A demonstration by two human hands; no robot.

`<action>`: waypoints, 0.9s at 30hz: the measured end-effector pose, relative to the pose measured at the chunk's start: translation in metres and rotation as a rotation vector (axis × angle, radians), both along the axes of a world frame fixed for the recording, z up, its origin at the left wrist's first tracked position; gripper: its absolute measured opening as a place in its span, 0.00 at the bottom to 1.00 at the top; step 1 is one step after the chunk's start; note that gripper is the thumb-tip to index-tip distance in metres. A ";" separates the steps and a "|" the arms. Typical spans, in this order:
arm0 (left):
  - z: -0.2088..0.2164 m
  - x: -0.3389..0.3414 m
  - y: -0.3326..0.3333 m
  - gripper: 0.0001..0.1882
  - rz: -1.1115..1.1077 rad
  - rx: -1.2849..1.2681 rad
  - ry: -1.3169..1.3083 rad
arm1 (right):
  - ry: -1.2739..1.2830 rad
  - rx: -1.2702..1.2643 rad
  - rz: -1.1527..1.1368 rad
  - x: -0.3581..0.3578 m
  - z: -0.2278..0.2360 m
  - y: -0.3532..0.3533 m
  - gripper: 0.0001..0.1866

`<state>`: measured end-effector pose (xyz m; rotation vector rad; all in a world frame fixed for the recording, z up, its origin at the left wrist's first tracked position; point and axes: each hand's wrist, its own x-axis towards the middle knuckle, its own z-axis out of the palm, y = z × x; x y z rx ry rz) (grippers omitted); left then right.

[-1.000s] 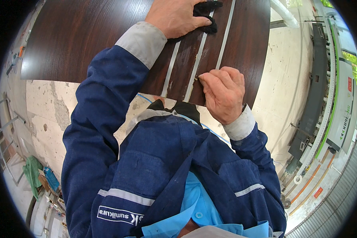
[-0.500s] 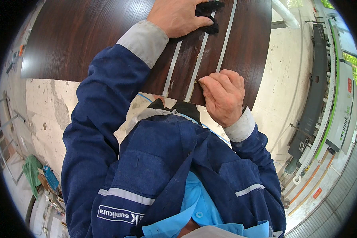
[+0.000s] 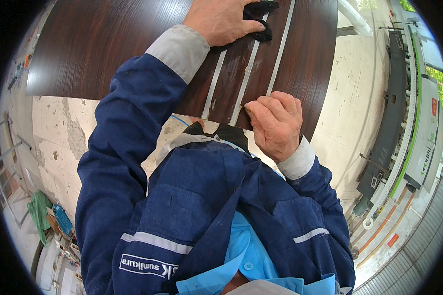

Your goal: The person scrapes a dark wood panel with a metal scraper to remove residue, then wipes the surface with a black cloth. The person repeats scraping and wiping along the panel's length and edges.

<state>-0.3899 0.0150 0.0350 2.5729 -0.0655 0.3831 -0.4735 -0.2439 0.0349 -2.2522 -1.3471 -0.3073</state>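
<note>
A dark brown wood-grain board (image 3: 108, 54) lies in front of me, with several pale strips running lengthwise across it. Near the top of the view my left hand (image 3: 219, 22) is closed on a black cloth (image 3: 261, 22), which rests on the board over the strips. My right hand (image 3: 275, 123) is close to the board's near edge, its fingers curled in a pinch beside the middle pale strip (image 3: 246, 81). What the pinch holds is hidden; a small yellowish bit shows at the fingertips. Pale smears and flecks mark the wood between the strips.
Pale, worn floor (image 3: 59, 147) surrounds the board. To the right stands a long grey and white machine (image 3: 418, 132) with a green edge. At the lower left are a green cloth (image 3: 38, 214), a blue object (image 3: 62, 219) and a metal frame (image 3: 17, 147).
My right hand has slid slightly toward me along the middle strip, still pinched. My left hand and the black cloth have stayed in place.
</note>
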 end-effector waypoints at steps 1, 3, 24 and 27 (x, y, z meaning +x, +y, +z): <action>0.000 0.000 0.000 0.29 0.001 0.000 -0.001 | -0.002 0.001 -0.001 -0.001 0.000 0.000 0.12; 0.000 0.000 0.001 0.29 0.003 -0.003 0.003 | -0.002 -0.011 0.001 -0.002 0.000 0.000 0.13; 0.011 -0.004 -0.001 0.29 0.000 -0.020 0.058 | 0.001 0.025 0.020 -0.016 -0.001 -0.004 0.14; 0.012 -0.007 0.002 0.28 -0.011 -0.043 0.097 | 0.013 0.031 0.007 -0.020 -0.001 -0.003 0.14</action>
